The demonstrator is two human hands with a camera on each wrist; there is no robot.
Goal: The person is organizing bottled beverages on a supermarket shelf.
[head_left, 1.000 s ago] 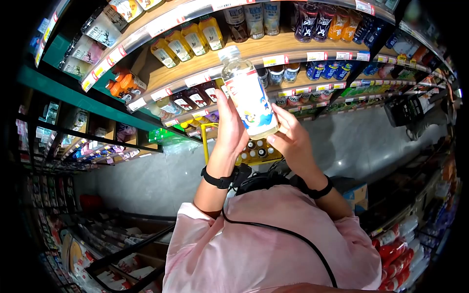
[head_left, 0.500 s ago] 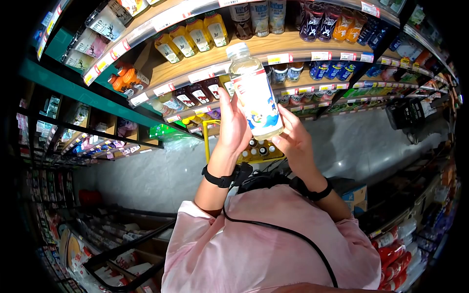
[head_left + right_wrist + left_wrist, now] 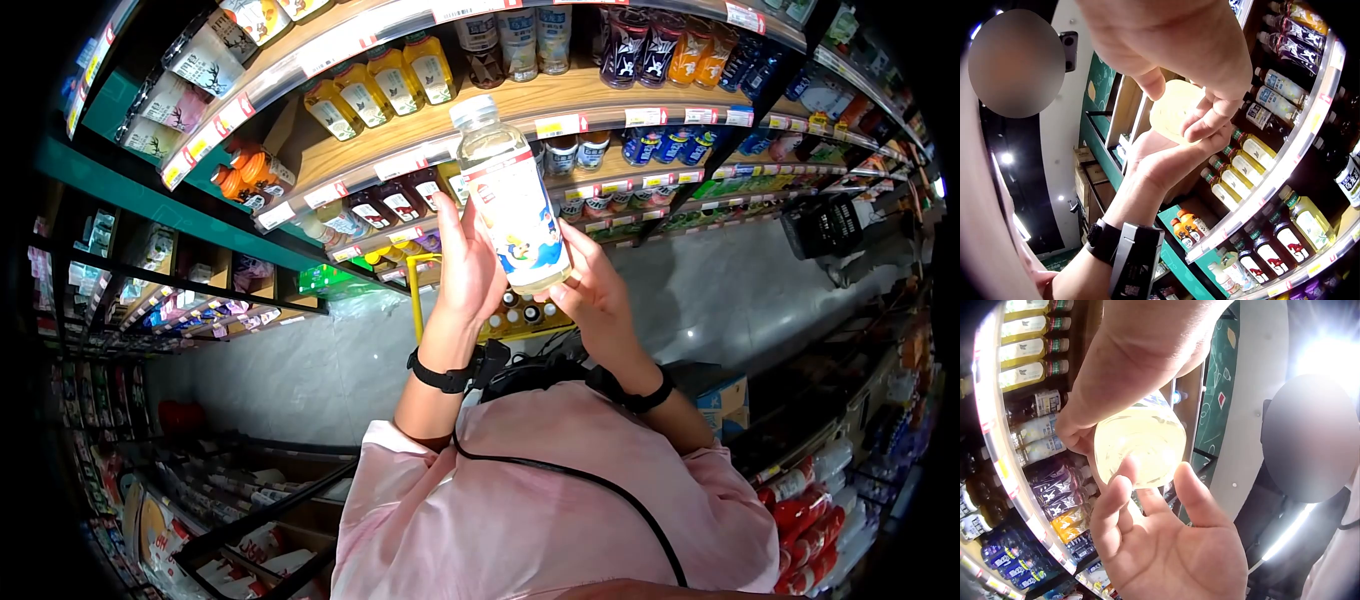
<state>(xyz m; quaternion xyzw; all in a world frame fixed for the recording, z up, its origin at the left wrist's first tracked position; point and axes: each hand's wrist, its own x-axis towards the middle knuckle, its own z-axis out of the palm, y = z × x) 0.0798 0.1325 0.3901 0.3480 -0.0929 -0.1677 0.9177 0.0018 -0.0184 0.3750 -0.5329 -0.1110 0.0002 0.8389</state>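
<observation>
A clear plastic bottle of pale liquid, with a white cap and a white-and-blue label, is held up in front of the chest, tilted, its label facing up. My left hand holds it along its left side, thumb up beside the label and fingers mostly hidden behind. At the lower right edge and base, my right hand grips it with fingers and thumb. From below, the left wrist view shows the bottle's base between both hands. The right wrist view has the right fingers curled against that base.
Ahead stands a curved shelf with yellow juice bottles, dark purple bottles and price tags. Below the hands is a yellow basket holding several bottles. A black cable crosses the pink shirt. Packed shelving also stands behind and to both sides.
The bottle turns slightly in the hands, so more of its label print shows with less glare. The right thumb shifts a little further toward the base. Both hands keep their hold.
</observation>
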